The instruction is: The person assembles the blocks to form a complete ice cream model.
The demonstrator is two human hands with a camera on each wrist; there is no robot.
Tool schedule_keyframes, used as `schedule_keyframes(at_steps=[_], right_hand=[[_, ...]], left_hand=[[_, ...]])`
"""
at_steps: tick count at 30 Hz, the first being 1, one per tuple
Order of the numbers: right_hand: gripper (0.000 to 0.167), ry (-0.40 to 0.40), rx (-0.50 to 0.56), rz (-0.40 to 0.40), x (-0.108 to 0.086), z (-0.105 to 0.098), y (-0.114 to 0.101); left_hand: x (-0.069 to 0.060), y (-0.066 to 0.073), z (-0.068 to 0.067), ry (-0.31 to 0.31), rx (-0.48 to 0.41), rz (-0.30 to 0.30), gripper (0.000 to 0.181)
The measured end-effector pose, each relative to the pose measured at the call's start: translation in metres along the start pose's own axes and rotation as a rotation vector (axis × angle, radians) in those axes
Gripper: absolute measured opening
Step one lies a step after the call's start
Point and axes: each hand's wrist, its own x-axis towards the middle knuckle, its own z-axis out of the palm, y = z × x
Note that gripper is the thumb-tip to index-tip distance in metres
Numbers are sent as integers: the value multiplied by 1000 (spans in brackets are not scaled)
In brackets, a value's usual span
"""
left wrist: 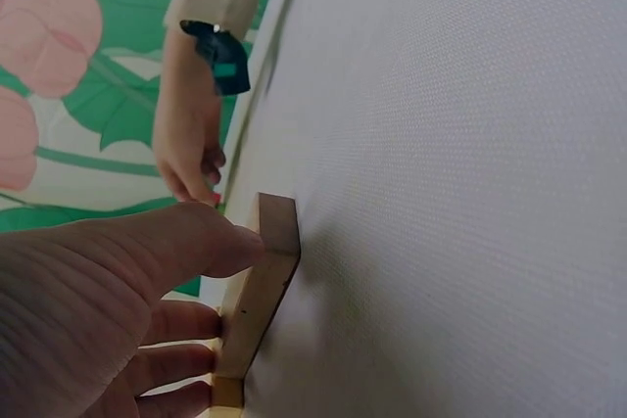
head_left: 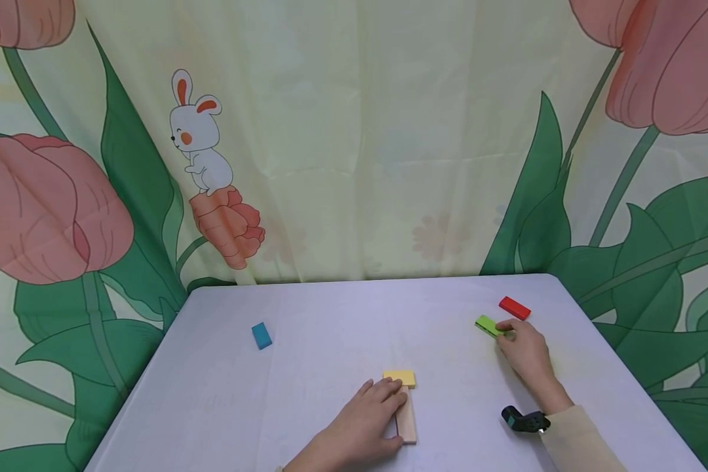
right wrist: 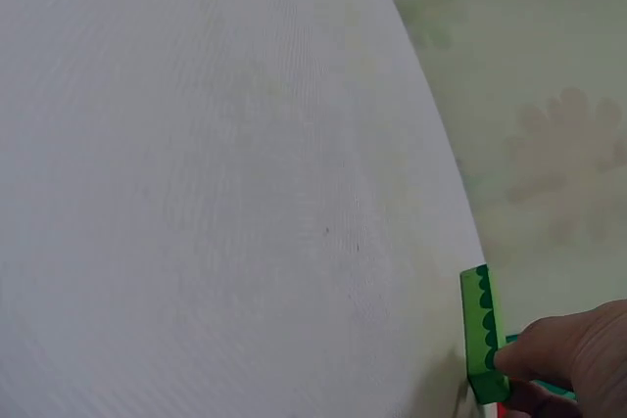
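My right hand (head_left: 525, 351) pinches one end of a green block (head_left: 487, 326) at the right side of the table; in the right wrist view the green block (right wrist: 480, 335) shows a dark scalloped pattern on one face. Just behind it lies a red block (head_left: 514, 307). Near the front middle, my left hand (head_left: 362, 419) rests on a plain wooden block (head_left: 407, 419), its thumb at the near end and fingertips at the far end. A yellow block (head_left: 400, 378) lies crosswise against that far end. In the left wrist view the thumb touches the wooden block (left wrist: 260, 301).
A blue block (head_left: 262, 335) lies alone at the left of the table. The table (head_left: 330, 328) has a white cloth. Behind it hangs a curtain (head_left: 354, 131) printed with tulips and a rabbit. A black device (head_left: 525, 419) is strapped to the right wrist.
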Motion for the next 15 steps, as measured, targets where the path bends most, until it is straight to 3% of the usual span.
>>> schedule_keyframes(at_steps=[15], right_hand=[[30, -25, 20, -30, 0, 19, -19]], left_hand=[[2, -1, 2, -9, -12, -7, 67]])
